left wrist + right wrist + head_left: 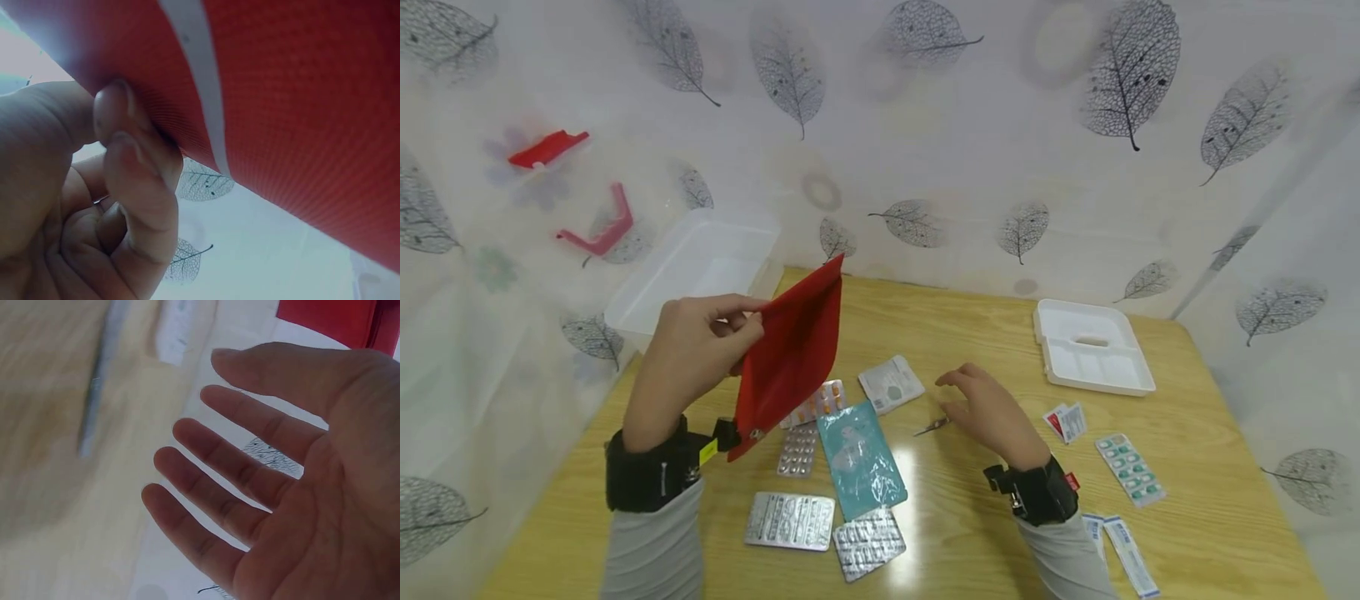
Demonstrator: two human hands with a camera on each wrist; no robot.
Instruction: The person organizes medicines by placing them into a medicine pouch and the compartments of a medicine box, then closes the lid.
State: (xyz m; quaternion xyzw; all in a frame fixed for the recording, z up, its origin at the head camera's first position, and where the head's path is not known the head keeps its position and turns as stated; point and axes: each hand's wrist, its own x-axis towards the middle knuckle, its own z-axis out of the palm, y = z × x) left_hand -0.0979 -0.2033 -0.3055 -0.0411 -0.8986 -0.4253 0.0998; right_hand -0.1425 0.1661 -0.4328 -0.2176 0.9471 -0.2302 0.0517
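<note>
My left hand (703, 337) pinches the upper edge of a red fabric pouch (793, 342) between thumb and fingers, raised over the left part of the table. A pale strip runs across the red fabric (300, 106) in the left wrist view. My right hand (988, 408) hovers over the middle of the table with nothing in it. In the right wrist view its fingers (215, 469) are spread and nearly straight. Close by its fingertips lies a slim metal tool (932, 426) with a pointed end. A white sachet (892, 384) is just left of that hand.
Blister packs (790, 521) and a teal packet (861, 458) lie below the pouch. A white bin (700, 250) stands back left, a white tray (1097, 346) back right. Small sachets (1066, 422), a green capsule pack (1131, 469) and narrow packets (1129, 554) lie right.
</note>
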